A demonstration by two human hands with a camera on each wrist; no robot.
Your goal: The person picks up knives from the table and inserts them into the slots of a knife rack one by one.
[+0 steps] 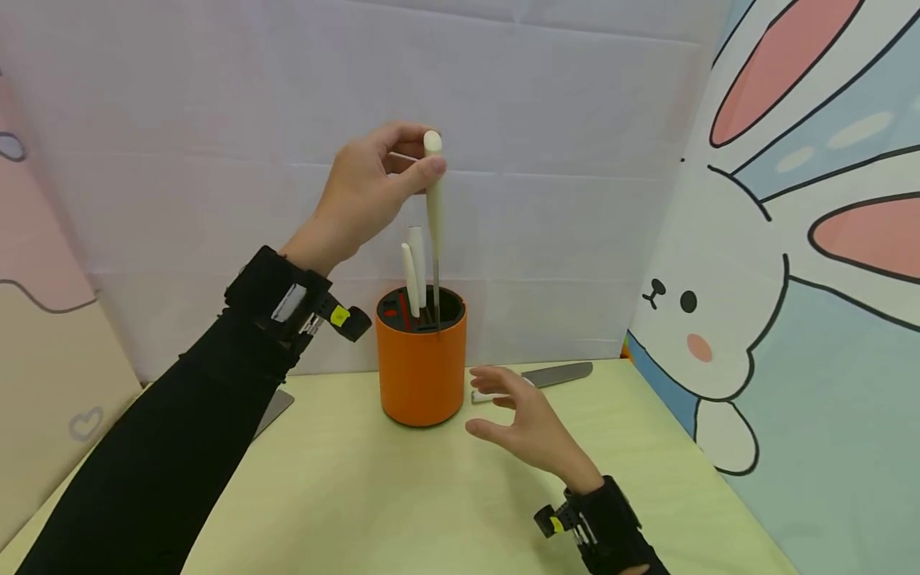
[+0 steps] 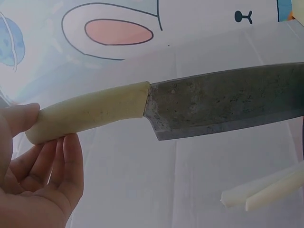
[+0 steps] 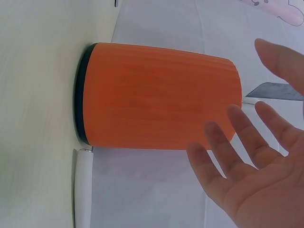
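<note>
My left hand pinches the butt end of a cream-handled kitchen knife between thumb and fingers. Its broad, dull-grey blade points down, with the tip close at the rim of an orange round knife block. Two white-handled knives stand in the block's black top, left of the held knife. My right hand, fingers spread and holding nothing, hovers in front and to the right of the block. In the right wrist view, its fingertips overlap the block's orange side.
Behind the right hand a knife with a white handle and grey blade lies on the pale yellow table. Part of another blade shows beside the left sleeve. A white sheet hangs behind, and a rabbit-printed panel stands right.
</note>
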